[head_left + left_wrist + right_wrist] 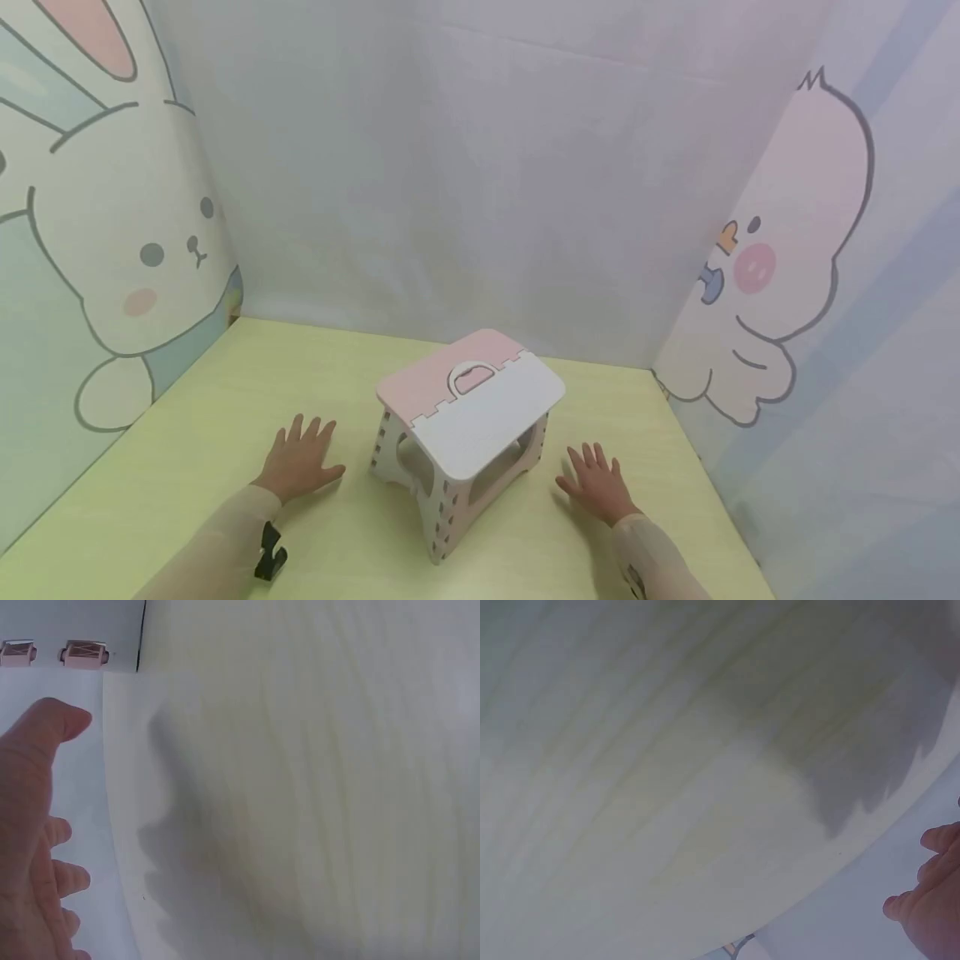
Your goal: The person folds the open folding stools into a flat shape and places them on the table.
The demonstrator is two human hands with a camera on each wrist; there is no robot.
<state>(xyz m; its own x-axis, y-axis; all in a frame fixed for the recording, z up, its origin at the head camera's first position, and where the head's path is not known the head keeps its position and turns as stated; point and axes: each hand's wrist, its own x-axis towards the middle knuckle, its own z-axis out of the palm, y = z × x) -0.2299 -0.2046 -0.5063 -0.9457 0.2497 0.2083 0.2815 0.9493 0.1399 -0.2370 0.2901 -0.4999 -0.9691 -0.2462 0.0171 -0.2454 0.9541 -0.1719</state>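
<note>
A folding step stool (480, 417) with a half pink, half white top stands unfolded on its legs at the middle of the table. Its top has a white carry handle (472, 379) along the centre seam. To its left my left hand (300, 461) is spread over the table with fingers apart, holding nothing. My right hand (597, 485) is likewise spread on the stool's right side, apart from it. In the left wrist view, part of the stool (86, 654) with pink hinge pieces shows beyond the left thumb. Only the fingers of the right hand (937, 900) show in the right wrist view.
The pale yellow table (300, 358) reaches back to a plain light curtain (465, 183). Cloth walls with a cartoon rabbit (142, 208) on the left and a cartoon chick (795, 225) on the right enclose the sides. A black clip (270, 554) sits at the left sleeve.
</note>
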